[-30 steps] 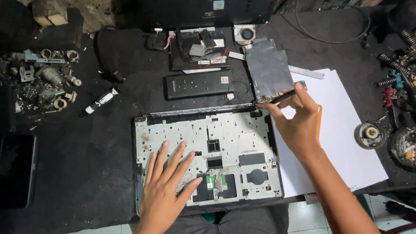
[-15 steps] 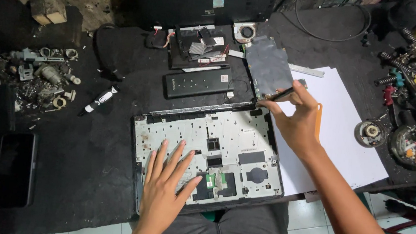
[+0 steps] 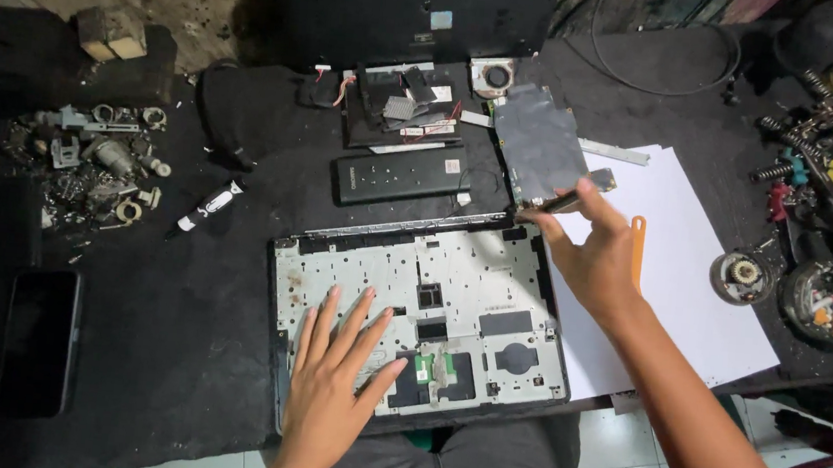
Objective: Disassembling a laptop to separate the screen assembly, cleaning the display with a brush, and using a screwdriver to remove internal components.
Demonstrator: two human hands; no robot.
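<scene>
The right hand [image 3: 595,255] covers most of the dark tool it pinches; the tip is too small to identify, and the black laptop lid [image 3: 416,13] runs past the top edge

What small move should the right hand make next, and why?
Probably lift the board clear and set it on the paper. The right hand pinches the board's lower edge beside the open case, which the left hand presses flat; the board is tilted and looks free of the case.
</scene>
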